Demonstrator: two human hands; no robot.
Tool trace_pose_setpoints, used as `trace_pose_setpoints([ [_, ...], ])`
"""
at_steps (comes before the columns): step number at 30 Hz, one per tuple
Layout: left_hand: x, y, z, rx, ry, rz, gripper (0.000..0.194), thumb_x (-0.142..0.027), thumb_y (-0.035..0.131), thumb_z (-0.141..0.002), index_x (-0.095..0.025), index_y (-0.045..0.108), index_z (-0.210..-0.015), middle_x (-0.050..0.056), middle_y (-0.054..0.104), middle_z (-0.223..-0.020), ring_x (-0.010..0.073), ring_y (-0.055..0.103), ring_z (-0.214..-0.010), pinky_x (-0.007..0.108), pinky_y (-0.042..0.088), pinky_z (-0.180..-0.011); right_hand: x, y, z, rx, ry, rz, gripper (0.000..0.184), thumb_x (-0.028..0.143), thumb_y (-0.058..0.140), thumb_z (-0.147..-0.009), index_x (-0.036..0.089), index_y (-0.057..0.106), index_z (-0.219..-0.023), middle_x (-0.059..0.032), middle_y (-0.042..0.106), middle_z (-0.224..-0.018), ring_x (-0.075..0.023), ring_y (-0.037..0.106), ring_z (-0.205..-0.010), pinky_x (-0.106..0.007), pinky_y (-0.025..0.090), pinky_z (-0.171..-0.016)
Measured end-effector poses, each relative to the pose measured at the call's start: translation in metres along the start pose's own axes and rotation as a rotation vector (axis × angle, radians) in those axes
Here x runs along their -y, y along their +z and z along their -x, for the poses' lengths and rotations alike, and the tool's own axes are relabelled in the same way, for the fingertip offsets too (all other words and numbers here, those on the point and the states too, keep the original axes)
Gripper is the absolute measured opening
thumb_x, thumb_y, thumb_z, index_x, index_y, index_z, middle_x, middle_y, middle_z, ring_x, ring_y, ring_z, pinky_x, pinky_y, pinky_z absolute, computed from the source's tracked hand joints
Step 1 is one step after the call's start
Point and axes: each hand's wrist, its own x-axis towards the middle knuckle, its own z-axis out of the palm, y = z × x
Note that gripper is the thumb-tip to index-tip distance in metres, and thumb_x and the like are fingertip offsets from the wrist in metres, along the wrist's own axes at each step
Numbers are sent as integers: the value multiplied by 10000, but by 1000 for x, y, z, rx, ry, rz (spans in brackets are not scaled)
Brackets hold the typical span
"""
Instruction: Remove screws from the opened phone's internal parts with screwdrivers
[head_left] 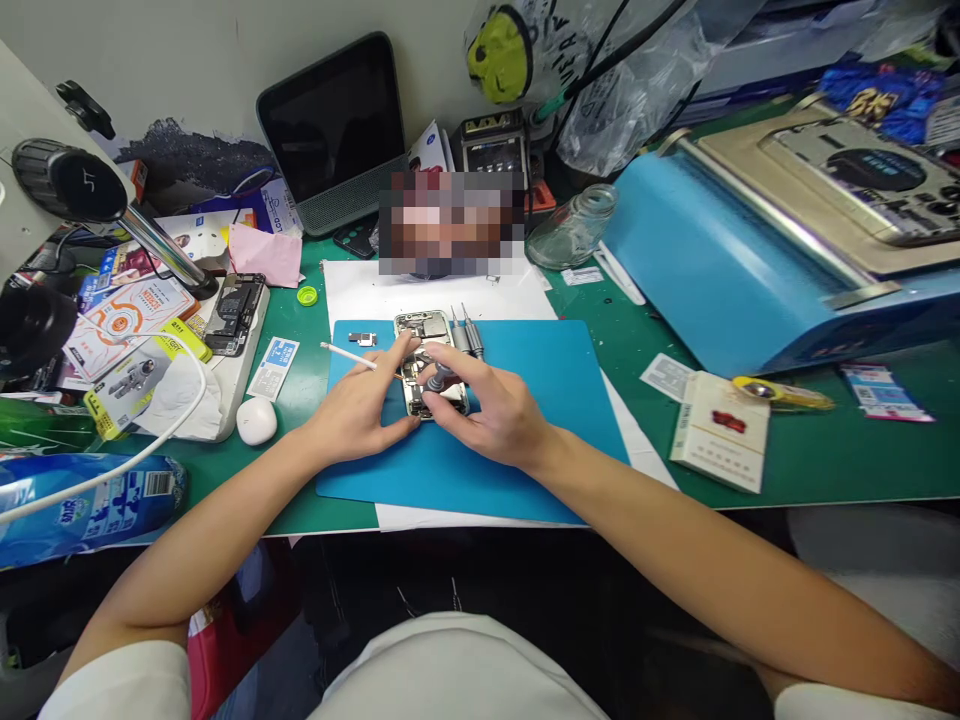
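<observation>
An opened smartphone (pixel 430 330), its inner parts bare, lies on a blue mat (pixel 480 480). My left hand (pixel 360 400) grips its left side, index finger at the upper edge and thumb at the lower one. A thin white stick (pixel 349 354) pokes out from under or between the left fingers; which, I cannot tell. My right hand (pixel 495 405) pinches a short grey screwdriver (pixel 439 377) above the phone; its tip is hidden. Two more screwdrivers (pixel 469 338) lie side by side beyond the right fingers. A small phone part (pixel 363 340) rests on the mat at left.
White paper (pixel 352 290) lies beneath the mat. Left are another opened phone (pixel 235 312), a white earbud case (pixel 256 421) and boxes. A glass jar (pixel 574 228) and a blue machine (pixel 697 260) stand right, near a cigarette pack (pixel 721 432). A dark-screened device (pixel 334 120) leans behind.
</observation>
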Motion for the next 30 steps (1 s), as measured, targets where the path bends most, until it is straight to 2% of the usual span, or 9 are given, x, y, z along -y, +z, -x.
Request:
trace_pose_setpoints([
  [7,2,1,0,-9,15,15,1079,-322,686,-911,-249,-66,-1681,148,472,-1591,363,492,-1420,475,476,-1099,0,0,0,-14,6,-23,613,156,614,-974,246,393,-1539,-68,775,-1104,-159,767,-827,-279,680,-761],
  [11,2,1,0,0,7,15,1085,-320,688,-908,-256,-72,-1680,145,455,-1605,363,490,-1424,476,477,-1101,0,1,0,-33,9,-31,647,145,617,-968,277,374,-1552,-62,773,-1153,-163,774,-850,-287,688,-774],
  [14,2,0,0,0,6,8,1086,-314,687,-906,-261,-74,-1679,144,449,-1611,362,507,-1414,481,470,-1109,1,0,0,-46,9,-45,679,123,625,-953,284,370,-1562,-45,780,-1109,-161,768,-826,-275,686,-759],
  [19,0,0,0,4,-6,-5,1067,-332,677,-915,-245,-61,-1681,154,497,-1572,356,528,-1402,473,476,-1101,0,-2,0,-50,43,-47,690,121,638,-944,281,376,-1563,-38,780,-1042,-172,762,-805,-282,684,-733],
  [30,1,0,-1,10,18,6,1064,-318,666,-914,-269,-77,-1675,132,423,-1634,360,475,-1449,479,460,-1120,0,-2,1,-39,115,-50,644,143,614,-965,283,389,-1552,-40,769,-1026,-175,758,-800,-290,684,-735],
])
